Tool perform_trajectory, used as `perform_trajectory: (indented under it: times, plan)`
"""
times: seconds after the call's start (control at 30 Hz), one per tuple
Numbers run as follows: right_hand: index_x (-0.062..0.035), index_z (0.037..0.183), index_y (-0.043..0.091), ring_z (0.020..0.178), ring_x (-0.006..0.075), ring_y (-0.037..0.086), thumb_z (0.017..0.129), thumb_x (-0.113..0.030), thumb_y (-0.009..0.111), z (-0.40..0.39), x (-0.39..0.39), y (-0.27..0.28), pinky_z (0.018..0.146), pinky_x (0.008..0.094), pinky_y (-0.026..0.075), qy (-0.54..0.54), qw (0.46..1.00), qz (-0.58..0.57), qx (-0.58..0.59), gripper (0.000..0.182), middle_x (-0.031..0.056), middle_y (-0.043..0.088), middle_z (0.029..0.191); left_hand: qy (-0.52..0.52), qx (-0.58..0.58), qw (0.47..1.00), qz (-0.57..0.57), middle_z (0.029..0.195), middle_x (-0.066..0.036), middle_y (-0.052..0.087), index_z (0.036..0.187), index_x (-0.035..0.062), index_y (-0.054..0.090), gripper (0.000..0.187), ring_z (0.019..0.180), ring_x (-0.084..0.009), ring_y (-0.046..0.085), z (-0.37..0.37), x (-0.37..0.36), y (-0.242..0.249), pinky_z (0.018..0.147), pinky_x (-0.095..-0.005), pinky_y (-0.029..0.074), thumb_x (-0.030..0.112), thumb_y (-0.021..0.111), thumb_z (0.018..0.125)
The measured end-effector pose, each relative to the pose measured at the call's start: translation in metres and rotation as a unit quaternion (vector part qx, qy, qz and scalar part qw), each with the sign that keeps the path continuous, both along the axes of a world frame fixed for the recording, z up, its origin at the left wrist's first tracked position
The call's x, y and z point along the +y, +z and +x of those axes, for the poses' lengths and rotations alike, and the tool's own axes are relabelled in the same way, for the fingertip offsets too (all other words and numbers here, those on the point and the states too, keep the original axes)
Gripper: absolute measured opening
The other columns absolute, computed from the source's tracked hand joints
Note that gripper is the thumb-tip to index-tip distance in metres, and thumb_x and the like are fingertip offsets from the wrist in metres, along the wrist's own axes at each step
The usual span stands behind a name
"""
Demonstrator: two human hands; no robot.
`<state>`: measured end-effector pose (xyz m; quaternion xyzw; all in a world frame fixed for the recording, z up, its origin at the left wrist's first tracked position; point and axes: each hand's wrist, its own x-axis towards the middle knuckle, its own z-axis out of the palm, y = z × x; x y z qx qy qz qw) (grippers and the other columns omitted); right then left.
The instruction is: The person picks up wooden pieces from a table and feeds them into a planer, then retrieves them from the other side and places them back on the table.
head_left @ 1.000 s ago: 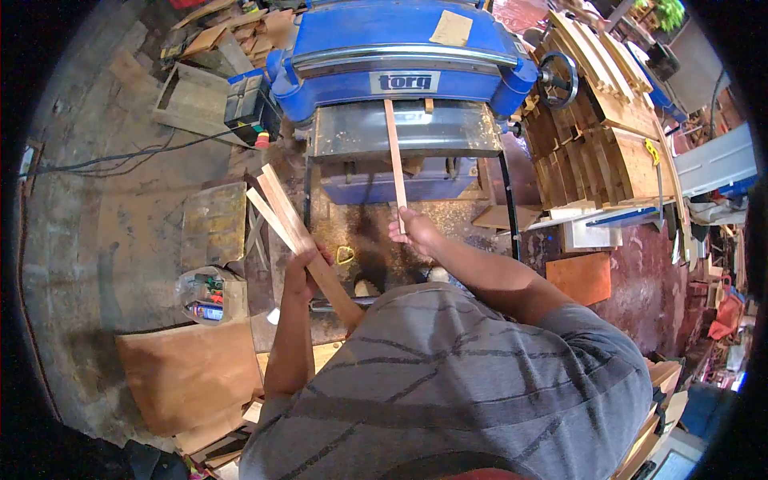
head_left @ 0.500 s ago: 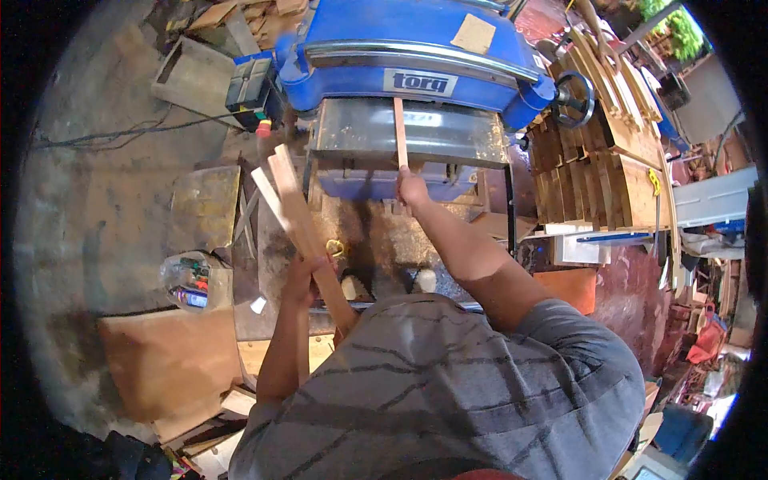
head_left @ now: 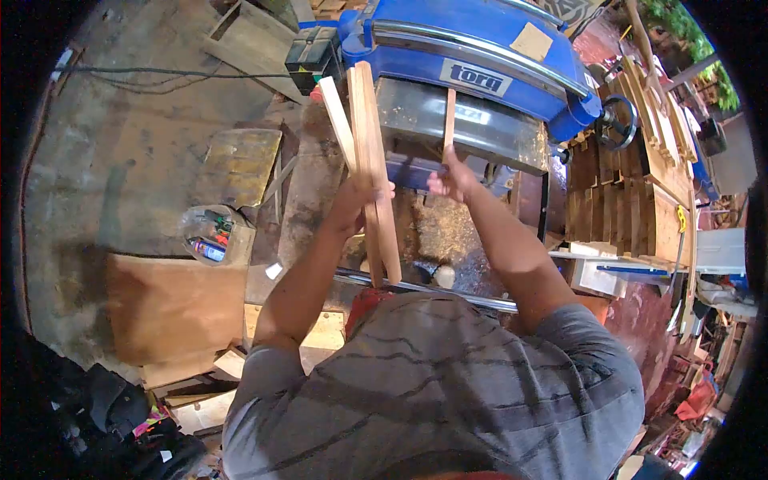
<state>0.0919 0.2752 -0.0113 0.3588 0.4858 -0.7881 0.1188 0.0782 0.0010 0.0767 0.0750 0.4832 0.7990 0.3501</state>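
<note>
In the head view, my left hand (head_left: 358, 204) is closed around several long wooden strips (head_left: 370, 160), held upright in front of my chest. One paler strip (head_left: 339, 120) leans out to the left from the bunch. My right hand (head_left: 454, 178) is at the near end of a thin wooden strip (head_left: 450, 120), which lies on the metal bed (head_left: 504, 132) of a blue thickness planer (head_left: 408, 56). The thumb is beside the strip's end, while the fingers are apart, slightly blurred and pointing left. The strip's far end meets the machine's front under the "torq" label.
A handwheel (head_left: 616, 122) juts from the planer's right side, by stacked timber (head_left: 612, 192). A black box (head_left: 314, 56) with a cable stands left of the machine. Boards (head_left: 176, 308) and a container of bottles (head_left: 214, 236) lie on the floor at left.
My left hand has risen toward the machine, bringing its strips more upright. The right hand's fingers have loosened from the thin strip and spread. The view has shifted left.
</note>
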Motion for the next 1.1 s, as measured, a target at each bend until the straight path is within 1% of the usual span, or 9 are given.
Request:
perform_trajectory:
  times: [0.17, 0.27, 0.37, 0.43, 0.57, 0.63, 0.7, 0.9, 1.1]
  plan:
    - [-0.0053, 0.108, 0.053, 0.080, 0.0126, 0.058, 0.095, -0.037, 0.051, 0.111, -0.078, 0.070, 0.067, 0.0288, 0.051, 0.292, 0.937, 0.016, 0.192, 0.034, 0.0048, 0.060, 0.089, -0.055, -0.015, 0.998, -0.007, 0.100, -0.012, 0.062, 0.114, -0.0014, 0.051, 0.048, 0.089, -0.0229, 0.064, -0.007, -0.002, 0.018, 0.077, -0.0386, 0.056, 0.017, 0.071, 0.075]
    - [-0.0040, 0.101, 0.054, 0.077, 0.0064, 0.052, 0.092, -0.017, 0.059, 0.139, -0.102, 0.112, 0.068, 0.0247, 0.047, 0.287, 0.913, 0.102, 0.272, 0.016, 0.0002, 0.058, 0.085, -0.064, -0.046, 0.997, 0.012, 0.102, -0.012, 0.063, 0.111, -0.0030, 0.054, 0.042, 0.090, -0.0207, 0.063, 0.000, 0.008, 0.028, 0.080, -0.0350, 0.054, 0.013, 0.069, 0.076]
    - [-0.0039, 0.098, 0.053, 0.075, 0.0071, 0.051, 0.091, -0.018, 0.061, 0.145, -0.092, 0.100, 0.067, 0.0247, 0.045, 0.233, 0.916, 0.194, 0.263, 0.017, -0.0007, 0.056, 0.082, -0.077, -0.038, 0.996, 0.035, 0.104, -0.012, 0.062, 0.111, -0.0033, 0.054, 0.042, 0.092, -0.0196, 0.063, 0.009, 0.028, 0.036, 0.082, -0.0329, 0.053, 0.013, 0.068, 0.075]
    - [-0.0034, 0.095, 0.052, 0.071, 0.0073, 0.048, 0.089, -0.017, 0.063, 0.150, -0.087, 0.108, 0.065, 0.0249, 0.044, 0.189, 0.943, 0.139, 0.238, 0.019, -0.0010, 0.055, 0.081, -0.085, -0.008, 0.996, 0.034, 0.106, -0.012, 0.060, 0.113, -0.0025, 0.051, 0.049, 0.093, -0.0204, 0.062, 0.014, 0.043, 0.038, 0.084, -0.0342, 0.053, 0.016, 0.070, 0.073]
    - [-0.0025, 0.099, 0.052, 0.072, 0.0074, 0.050, 0.090, -0.015, 0.061, 0.162, -0.073, 0.110, 0.067, 0.0245, 0.045, 0.169, 0.899, 0.300, 0.272, 0.018, -0.0005, 0.055, 0.084, -0.123, 0.044, 0.991, 0.034, 0.102, -0.010, 0.060, 0.112, -0.0020, 0.053, 0.049, 0.088, -0.0179, 0.060, 0.027, 0.078, 0.060, 0.082, -0.0314, 0.051, 0.019, 0.071, 0.071]
    - [-0.0021, 0.102, 0.052, 0.075, 0.0074, 0.051, 0.090, -0.014, 0.061, 0.166, -0.060, 0.108, 0.068, 0.0248, 0.045, 0.167, 0.898, 0.320, 0.252, 0.019, -0.0001, 0.055, 0.086, -0.047, 0.102, 0.993, -0.030, 0.100, -0.010, 0.060, 0.112, -0.0017, 0.053, 0.046, 0.088, -0.0173, 0.059, 0.037, 0.098, 0.074, 0.083, -0.0319, 0.049, 0.016, 0.070, 0.072]
    - [-0.0021, 0.114, 0.052, 0.085, 0.0077, 0.053, 0.090, -0.012, 0.060, 0.172, -0.050, 0.107, 0.074, 0.0252, 0.044, 0.129, 0.951, 0.096, 0.264, 0.027, 0.0029, 0.058, 0.098, -0.041, 0.106, 0.993, -0.016, 0.099, -0.010, 0.060, 0.113, -0.0018, 0.052, 0.042, 0.088, -0.0178, 0.060, 0.042, 0.109, 0.081, 0.085, -0.0336, 0.047, 0.010, 0.068, 0.075]
    - [0.0024, 0.123, 0.048, 0.105, 0.0174, 0.058, 0.095, -0.019, 0.047, 0.185, -0.036, 0.109, 0.090, 0.0332, 0.045, 0.016, 0.932, -0.227, 0.282, 0.035, 0.0119, 0.059, 0.115, -0.044, 0.087, 0.995, 0.011, 0.093, -0.006, 0.062, 0.108, -0.0014, 0.057, 0.034, 0.082, -0.0147, 0.060, 0.042, 0.129, 0.090, 0.075, -0.0296, 0.049, 0.005, 0.069, 0.076]
    - [0.0006, 0.119, 0.050, 0.093, 0.0178, 0.059, 0.098, -0.027, 0.044, 0.192, -0.032, 0.117, 0.086, 0.0321, 0.047, 0.023, 0.918, -0.249, 0.308, 0.035, 0.0084, 0.060, 0.098, -0.040, 0.112, 0.993, -0.004, 0.091, -0.006, 0.062, 0.105, -0.0009, 0.057, 0.029, 0.079, -0.0139, 0.060, 0.044, 0.142, 0.095, 0.073, -0.0285, 0.050, 0.003, 0.067, 0.078]
